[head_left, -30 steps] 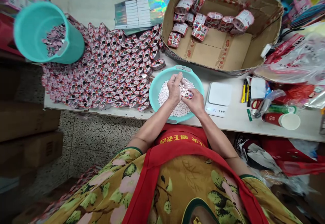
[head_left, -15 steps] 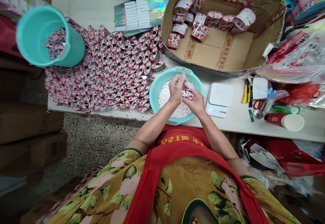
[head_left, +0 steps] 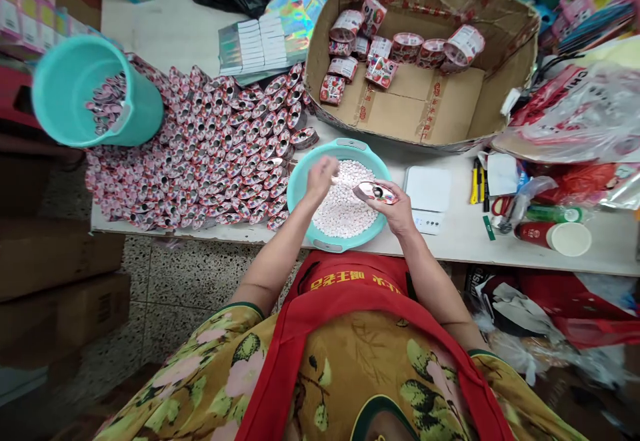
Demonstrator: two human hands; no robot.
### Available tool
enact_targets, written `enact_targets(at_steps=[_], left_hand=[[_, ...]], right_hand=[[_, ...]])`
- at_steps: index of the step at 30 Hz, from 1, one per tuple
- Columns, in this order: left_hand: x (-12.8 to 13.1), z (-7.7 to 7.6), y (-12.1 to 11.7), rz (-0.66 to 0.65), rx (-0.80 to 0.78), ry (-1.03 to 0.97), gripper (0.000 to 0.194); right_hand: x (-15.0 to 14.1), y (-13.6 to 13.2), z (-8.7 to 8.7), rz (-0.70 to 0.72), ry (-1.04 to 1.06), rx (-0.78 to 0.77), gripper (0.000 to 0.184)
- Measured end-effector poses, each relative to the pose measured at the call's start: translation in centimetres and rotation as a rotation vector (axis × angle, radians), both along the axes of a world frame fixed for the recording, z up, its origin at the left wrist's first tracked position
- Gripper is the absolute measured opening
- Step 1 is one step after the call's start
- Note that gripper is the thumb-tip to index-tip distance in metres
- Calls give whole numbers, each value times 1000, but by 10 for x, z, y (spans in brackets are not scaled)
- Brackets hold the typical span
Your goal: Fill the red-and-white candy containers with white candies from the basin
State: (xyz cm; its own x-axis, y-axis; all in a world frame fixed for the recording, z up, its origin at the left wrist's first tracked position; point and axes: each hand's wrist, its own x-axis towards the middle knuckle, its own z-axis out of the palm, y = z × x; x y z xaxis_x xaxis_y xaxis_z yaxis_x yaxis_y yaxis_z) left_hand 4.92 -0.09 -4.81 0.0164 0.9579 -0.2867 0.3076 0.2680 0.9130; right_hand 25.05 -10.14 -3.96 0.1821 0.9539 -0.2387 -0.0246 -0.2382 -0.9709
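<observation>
A teal bowl of small white candies stands at the table's near edge. My right hand is closed on a small red-and-silver packet held over the bowl's right side. My left hand hovers over the bowl's left side, its fingers blurred by motion and apart from the packet. To the left of the bowl lies a large heap of packets of the same kind.
A teal bucket with packets stands far left. A cardboard box with several labelled tubs lies behind the bowl. A white scale sits right of the bowl, then pens, a red cup and plastic bags.
My hands were together over the bowl at the packet. My left hand has drawn away to the left; my right hand has moved the packet right.
</observation>
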Motion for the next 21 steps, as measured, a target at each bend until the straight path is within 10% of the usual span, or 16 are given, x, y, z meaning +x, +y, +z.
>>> enact_targets(at_steps=[6,12,17,21], left_hand=[[15,-61,-21,-346,59,649,57],[70,-72,-57,-374,10,745,69],[54,-55,-83,-589,-7,585,49],[35,-51,-92,-516,-34,485,24]], right_hand=[[80,-5,-38,-359,-216,-22,61],[131,-6,-74,-462,-370,-69,62],[134,19,-39,-524,-875,157,65],[162,129,-2,-452,-893,337,54]])
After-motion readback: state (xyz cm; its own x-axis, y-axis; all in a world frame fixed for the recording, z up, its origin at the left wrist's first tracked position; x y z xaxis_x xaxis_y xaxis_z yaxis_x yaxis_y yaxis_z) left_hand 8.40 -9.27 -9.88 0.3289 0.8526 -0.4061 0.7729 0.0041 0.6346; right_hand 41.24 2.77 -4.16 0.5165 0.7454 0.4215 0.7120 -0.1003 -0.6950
